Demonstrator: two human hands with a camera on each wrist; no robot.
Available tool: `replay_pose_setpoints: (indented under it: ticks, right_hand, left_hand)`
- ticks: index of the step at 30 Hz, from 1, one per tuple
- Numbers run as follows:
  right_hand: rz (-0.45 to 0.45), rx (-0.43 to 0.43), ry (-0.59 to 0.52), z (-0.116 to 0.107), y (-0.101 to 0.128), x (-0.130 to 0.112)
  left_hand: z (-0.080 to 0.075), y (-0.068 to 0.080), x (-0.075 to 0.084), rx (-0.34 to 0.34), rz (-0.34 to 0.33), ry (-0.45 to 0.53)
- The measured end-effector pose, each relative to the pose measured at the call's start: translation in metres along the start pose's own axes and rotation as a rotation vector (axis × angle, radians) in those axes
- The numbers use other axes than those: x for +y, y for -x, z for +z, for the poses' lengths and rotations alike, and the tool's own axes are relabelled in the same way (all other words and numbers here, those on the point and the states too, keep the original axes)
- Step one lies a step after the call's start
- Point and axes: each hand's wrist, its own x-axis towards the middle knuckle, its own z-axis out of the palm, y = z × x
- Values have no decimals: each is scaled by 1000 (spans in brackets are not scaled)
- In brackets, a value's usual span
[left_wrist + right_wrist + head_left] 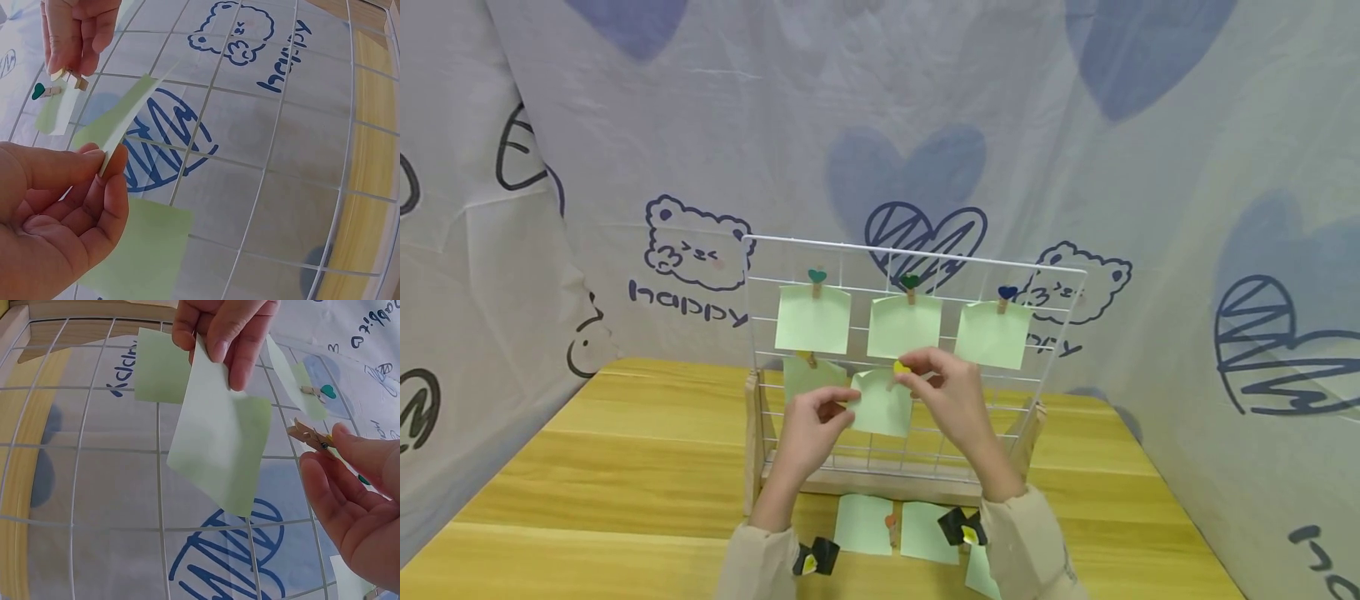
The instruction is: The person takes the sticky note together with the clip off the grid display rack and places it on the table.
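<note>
Between thumb and fingers my left hand (814, 429) pinches the left edge of a pale green paper note (882, 407), in front of the white wire grid (917, 250). My right hand (951, 398) pinches a small wooden clothespin (310, 436) with a yellow heart, near the note's upper right corner. In the right wrist view the clothespin's jaws point toward the note and stand apart from it. Three notes hang along the grid's upper row, each under a heart clothespin: teal (817, 277), green (911, 283) and dark blue (1007, 294). Left of the held note hangs another note (801, 377) with a yellow-heart clothespin.
A wooden base (880, 483) supports the grid on the yellow wood-grain table (647, 450). Several green notes (863, 525) lie in front of it, with an orange-heart clothespin (891, 525) among them. Printed white cloth (790, 150) hangs behind and at both sides.
</note>
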Motion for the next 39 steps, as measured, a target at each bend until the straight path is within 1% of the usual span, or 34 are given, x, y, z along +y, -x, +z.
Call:
replay_pose_setpoints:
  ticks: [4,11,17,20,23,28,33,39]
  right_hand:
    - [0,-3,-25,2,3,0]
    - [6,2,-38,5,7,1]
    - [19,0,-52,8,11,3]
    - [14,4,-70,9,14,4]
    - [14,12,-86,10,16,5]
    - [45,20,-90,12,20,8]
    - [69,23,-133,18,24,11]
    - [92,21,-175,23,30,15]
  left_hand:
    - [-1,2,-2,6,-1,2]
    - [-4,7,-4,2,-15,10]
    - [-7,11,-4,6,2,25]
    - [-9,13,-5,11,-7,38]
    - [-10,15,-6,17,-18,27]
    - [-12,16,-10,17,-14,-2]
    - [-12,18,-13,22,-36,-11]
    - [-15,22,-18,57,-71,-25]
